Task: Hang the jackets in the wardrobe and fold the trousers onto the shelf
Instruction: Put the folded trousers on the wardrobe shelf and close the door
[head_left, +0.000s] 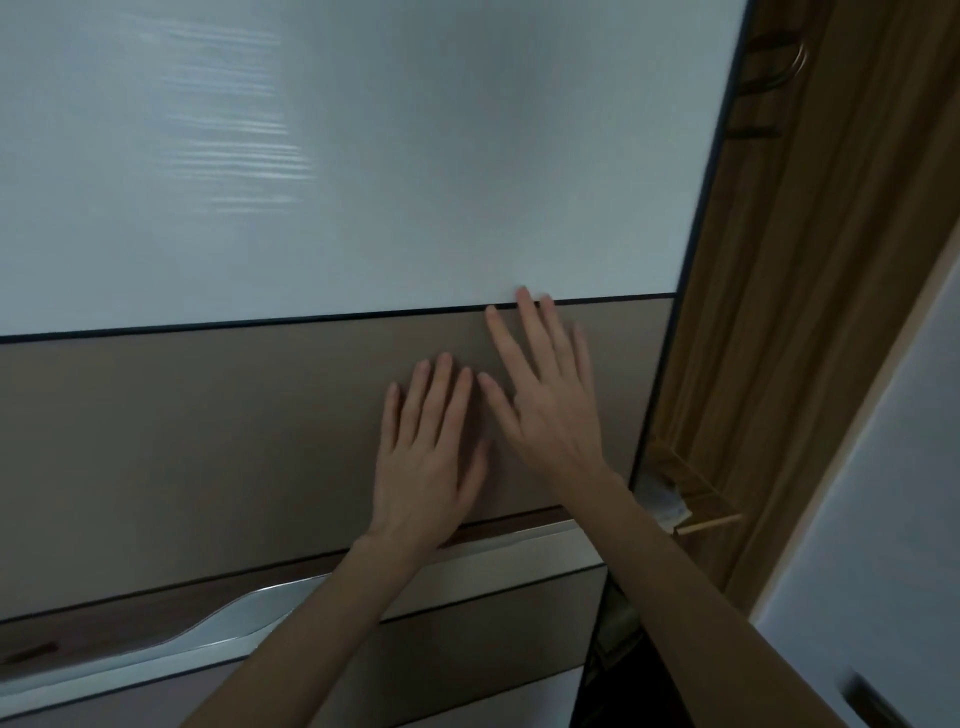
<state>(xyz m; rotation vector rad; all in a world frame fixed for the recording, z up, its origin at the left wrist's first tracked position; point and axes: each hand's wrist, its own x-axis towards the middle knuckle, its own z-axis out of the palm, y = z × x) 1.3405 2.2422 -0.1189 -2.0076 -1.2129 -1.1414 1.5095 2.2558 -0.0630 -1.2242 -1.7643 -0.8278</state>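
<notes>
A sliding wardrobe door (363, 182) fills most of the view, white above and taupe (182, 441) below a dark dividing line. My left hand (426, 457) lies flat on the taupe panel with its fingers spread. My right hand (550, 395) presses flat beside it, a little higher, its fingertips reaching the dividing line. Both hands hold nothing. To the right of the door's edge a narrow gap shows the wooden wardrobe interior (779, 312). No jackets or trousers can be made out.
A silver handle strip (234, 629) runs across the door below my hands. Inside the gap sit a wooden shelf edge (696, 499) with something pale on it and dark hooks (769, 62) higher up. A white panel (893, 493) stands at the far right.
</notes>
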